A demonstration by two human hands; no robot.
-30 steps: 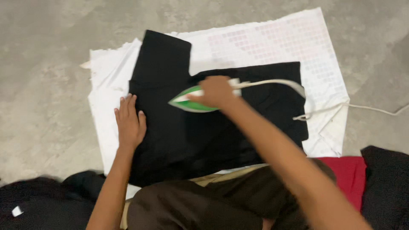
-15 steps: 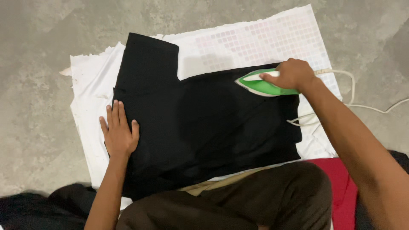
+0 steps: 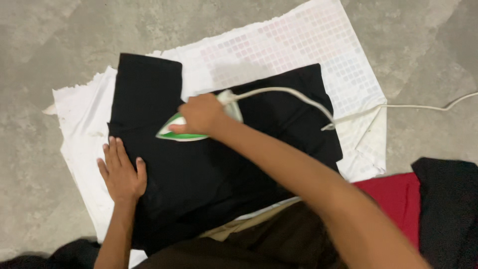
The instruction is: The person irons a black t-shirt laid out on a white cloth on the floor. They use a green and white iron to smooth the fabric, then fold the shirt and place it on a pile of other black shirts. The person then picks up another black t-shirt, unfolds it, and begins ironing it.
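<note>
The right hand (image 3: 201, 113) is closed around the handle of a green and white iron (image 3: 174, 130), which rests flat on a black garment (image 3: 219, 169), its pointed tip toward the left. The left hand (image 3: 121, 172) lies open, palm down with fingers spread, on the garment's left part, near the iron but apart from it. The garment is spread on a white cloth (image 3: 308, 50) on the grey floor (image 3: 45, 40); the iron's white cord (image 3: 398, 106) trails off to the right, and a red cloth (image 3: 393, 197) lies beside a dark one (image 3: 448, 209) at lower right.
</note>
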